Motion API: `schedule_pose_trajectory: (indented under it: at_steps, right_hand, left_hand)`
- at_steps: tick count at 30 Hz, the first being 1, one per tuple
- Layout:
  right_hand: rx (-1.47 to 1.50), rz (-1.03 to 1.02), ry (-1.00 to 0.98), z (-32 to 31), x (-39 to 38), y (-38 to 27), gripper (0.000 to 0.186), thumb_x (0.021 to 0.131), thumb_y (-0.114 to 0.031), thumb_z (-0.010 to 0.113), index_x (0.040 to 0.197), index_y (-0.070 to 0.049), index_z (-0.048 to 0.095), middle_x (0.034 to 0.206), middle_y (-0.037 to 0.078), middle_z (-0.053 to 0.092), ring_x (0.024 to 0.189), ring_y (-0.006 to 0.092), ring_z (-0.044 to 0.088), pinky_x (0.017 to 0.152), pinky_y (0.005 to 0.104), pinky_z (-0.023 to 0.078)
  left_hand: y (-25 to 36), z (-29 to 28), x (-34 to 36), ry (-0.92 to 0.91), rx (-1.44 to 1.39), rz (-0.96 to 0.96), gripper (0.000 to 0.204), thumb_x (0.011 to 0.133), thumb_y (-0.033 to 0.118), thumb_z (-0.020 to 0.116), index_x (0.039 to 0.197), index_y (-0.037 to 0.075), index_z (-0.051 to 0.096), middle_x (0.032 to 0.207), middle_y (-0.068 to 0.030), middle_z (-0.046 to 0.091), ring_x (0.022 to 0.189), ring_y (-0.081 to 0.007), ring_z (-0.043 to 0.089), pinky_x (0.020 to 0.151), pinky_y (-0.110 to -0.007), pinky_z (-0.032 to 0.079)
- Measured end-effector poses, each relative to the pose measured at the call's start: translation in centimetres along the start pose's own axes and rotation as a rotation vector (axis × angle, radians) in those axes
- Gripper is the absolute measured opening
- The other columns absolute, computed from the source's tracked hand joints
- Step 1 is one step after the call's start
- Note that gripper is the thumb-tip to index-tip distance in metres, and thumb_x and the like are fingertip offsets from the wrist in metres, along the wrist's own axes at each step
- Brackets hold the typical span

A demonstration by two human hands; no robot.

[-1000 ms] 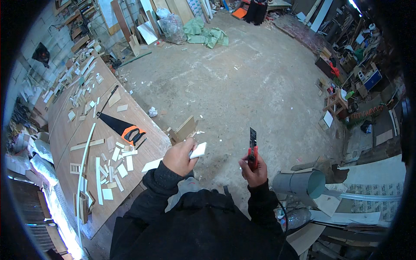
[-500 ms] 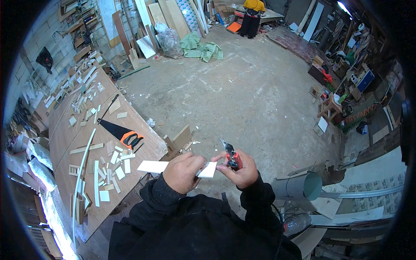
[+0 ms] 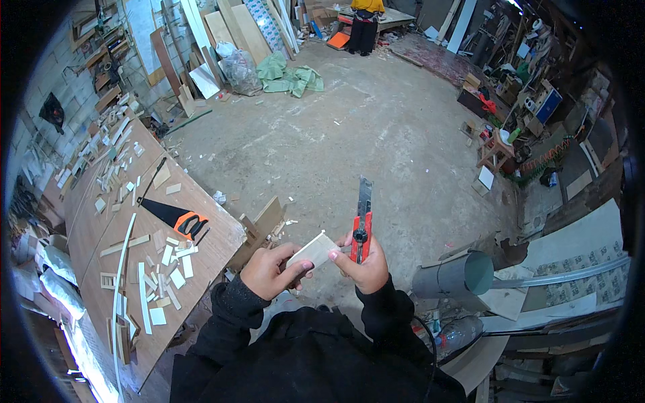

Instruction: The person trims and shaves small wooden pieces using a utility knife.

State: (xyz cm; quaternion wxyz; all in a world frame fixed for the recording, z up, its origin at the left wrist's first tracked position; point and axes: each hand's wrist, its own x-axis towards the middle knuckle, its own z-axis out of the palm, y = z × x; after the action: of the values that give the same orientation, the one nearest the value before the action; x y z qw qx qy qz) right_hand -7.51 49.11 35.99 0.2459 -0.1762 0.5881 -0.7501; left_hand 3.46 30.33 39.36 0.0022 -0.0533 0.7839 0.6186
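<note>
In front of my chest, my left hand (image 3: 267, 272) grips a small flat wooden board (image 3: 316, 251), thumb on its face and fingers curled beneath. The board is tilted, with its pale edge turned up. My right hand (image 3: 369, 267) is closed round a red utility knife (image 3: 361, 236), whose long grey blade points up and away from me. The thumb of that hand touches the right end of the board. The blade stands apart from the wood. Part of the board is hidden behind my left fingers.
On the left, a wooden worktable (image 3: 87, 225) carries a handsaw (image 3: 164, 213) with an orange and black handle, many offcuts and long strips. A wooden box-like piece (image 3: 269, 216) sits by its corner. To my right lies a grey cylinder (image 3: 443, 279). A person (image 3: 363, 30) stands far back.
The board has turned from lying flat, white face up, to a tilted hold with its edge showing. The knife has swung upright and into fuller view. My view has shifted slightly right.
</note>
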Motion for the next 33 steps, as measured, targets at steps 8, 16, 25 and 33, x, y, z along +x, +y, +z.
schedule_pose_trajectory:
  at_steps: [8, 16, 25, 33]
  right_hand:
    - [-0.024, -0.003, -0.046, -0.4, 0.5, 1.3, 0.032, 0.084, 0.004, 0.067, 0.103, -0.008, 0.044, 0.089, 0.009, 0.059, 0.053, 0.0082, 0.05, 0.044, 0.024, 0.037]
    - [0.013, 0.133, 0.058, -0.1, 1.3, 4.9, 0.032, 0.081, -0.008, 0.077, 0.099, -0.008, 0.051, 0.068, -0.002, 0.054, 0.047, 0.0057, 0.047, 0.042, 0.0219, 0.034]
    - [-0.005, 0.411, 0.049, -4.8, 1.8, 10.4, 0.02, 0.096, -0.024, 0.059, 0.089, -0.008, 0.05, 0.049, -0.002, 0.04, 0.036, 0.0091, 0.036, 0.036, 0.0262, 0.028]
    - [-0.019, 0.474, 0.174, -4.3, 3.9, 12.4, 0.017, 0.096, -0.021, 0.058, 0.096, -0.007, 0.049, 0.065, 0.004, 0.053, 0.037, 0.0104, 0.039, 0.036, 0.0271, 0.029]
  left_hand:
    - [-0.6, 0.0, 0.0, -0.015, -0.005, -0.118, 0.037, 0.098, 0.028, 0.059, 0.117, -0.004, 0.058, 0.068, -0.0055, 0.067, 0.055, -0.0106, 0.066, 0.049, -0.025, 0.05]
    - [-5.9, 1.3, 0.7, 0.17, 0.519, 0.153, 0.069, 0.081, 0.039, 0.074, 0.133, 0.003, 0.046, 0.12, -0.0206, 0.059, 0.108, -0.038, 0.06, 0.087, -0.041, 0.05]
    - [-20.8, -5.1, -0.5, 0.348, 0.673, -0.283, 0.062, 0.086, 0.032, 0.067, 0.137, 0.005, 0.044, 0.111, -0.0227, 0.062, 0.101, -0.0404, 0.061, 0.087, -0.045, 0.049]
    - [-30.7, -11.2, 0.9, 0.549, 0.552, -0.251, 0.054, 0.084, 0.029, 0.069, 0.128, 0.004, 0.049, 0.113, -0.0236, 0.062, 0.104, -0.0417, 0.059, 0.088, -0.047, 0.047]
